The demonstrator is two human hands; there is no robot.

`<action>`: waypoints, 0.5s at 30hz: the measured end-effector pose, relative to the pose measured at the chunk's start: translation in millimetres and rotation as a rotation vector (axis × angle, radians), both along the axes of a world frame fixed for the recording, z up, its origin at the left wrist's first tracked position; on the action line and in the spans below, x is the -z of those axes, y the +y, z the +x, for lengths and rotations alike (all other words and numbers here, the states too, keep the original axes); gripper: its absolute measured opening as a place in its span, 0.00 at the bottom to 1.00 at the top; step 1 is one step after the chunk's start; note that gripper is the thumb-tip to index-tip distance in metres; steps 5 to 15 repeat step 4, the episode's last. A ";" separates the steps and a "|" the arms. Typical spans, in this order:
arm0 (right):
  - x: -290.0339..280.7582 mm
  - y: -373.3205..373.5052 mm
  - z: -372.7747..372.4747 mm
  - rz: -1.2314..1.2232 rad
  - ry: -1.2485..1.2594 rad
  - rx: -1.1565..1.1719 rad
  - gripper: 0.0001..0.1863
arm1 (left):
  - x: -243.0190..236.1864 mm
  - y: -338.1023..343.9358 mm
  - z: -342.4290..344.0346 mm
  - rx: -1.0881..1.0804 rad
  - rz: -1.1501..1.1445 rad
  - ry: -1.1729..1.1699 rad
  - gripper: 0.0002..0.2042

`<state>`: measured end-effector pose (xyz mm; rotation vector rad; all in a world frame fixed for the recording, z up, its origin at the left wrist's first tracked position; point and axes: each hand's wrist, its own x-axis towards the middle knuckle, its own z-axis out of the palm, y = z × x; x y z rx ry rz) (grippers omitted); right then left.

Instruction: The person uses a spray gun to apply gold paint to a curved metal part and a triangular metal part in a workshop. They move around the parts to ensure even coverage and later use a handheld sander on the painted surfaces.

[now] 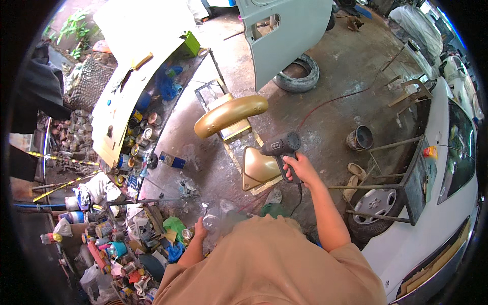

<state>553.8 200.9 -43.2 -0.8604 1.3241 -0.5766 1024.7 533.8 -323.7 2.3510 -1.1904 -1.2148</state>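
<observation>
My right hand [300, 170] is wrapped round the handle of a dark heat gun [282, 144]. Its cord hangs down below the hand. The gun's nozzle faces left, just above a gold-painted panel [260, 165] that rests on a low frame [237, 155]. Farther along the same frame lies a curved gold fender [231, 116], apart from the gun. Low in the picture, my left hand [201, 230] is closed at my left side, against a pale, shiny, rounded thing [210, 221] too blurred to name.
Paint cans [136, 150] crowd the left bench, and mixed clutter [127, 249] fills the lower left. A car door [284, 38] stands beyond the fender, near a tyre [299, 74]. To the right are a bucket [360, 138], a metal rack [414, 183] and a white car [432, 203].
</observation>
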 end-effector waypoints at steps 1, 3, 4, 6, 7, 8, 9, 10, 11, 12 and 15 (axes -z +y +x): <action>1.4 2.2 -7.8 0.013 0.019 0.011 0.14 | -8.0 -2.0 -18.2 0.059 0.056 -0.024 0.39; -5.2 6.4 -18.0 0.042 -0.002 0.016 0.15 | -1.9 20.1 -17.2 0.058 0.082 -0.072 0.40; -5.3 9.2 -22.0 0.041 -0.010 0.018 0.15 | 1.4 22.7 -20.8 0.068 0.090 -0.079 0.40; -5.3 9.2 -22.0 0.041 -0.010 0.018 0.15 | 1.4 22.7 -20.8 0.068 0.090 -0.079 0.40; -5.3 9.2 -22.0 0.041 -0.010 0.018 0.15 | 1.4 22.7 -20.8 0.068 0.090 -0.079 0.40; -5.3 9.2 -22.0 0.041 -0.010 0.018 0.15 | 1.4 22.7 -20.8 0.068 0.090 -0.079 0.40; -5.3 9.2 -22.0 0.041 -0.010 0.018 0.15 | 1.4 22.7 -20.8 0.068 0.090 -0.079 0.40; -5.3 9.2 -22.0 0.041 -0.010 0.018 0.15 | 1.4 22.7 -20.8 0.068 0.090 -0.079 0.40; -5.3 9.2 -22.0 0.041 -0.010 0.018 0.15 | 1.4 22.7 -20.8 0.068 0.090 -0.079 0.40; -5.3 9.2 -22.0 0.041 -0.010 0.018 0.15 | 1.4 22.7 -20.8 0.068 0.090 -0.079 0.40; -5.3 9.2 -22.0 0.041 -0.010 0.018 0.15 | 1.4 22.7 -20.8 0.068 0.090 -0.079 0.40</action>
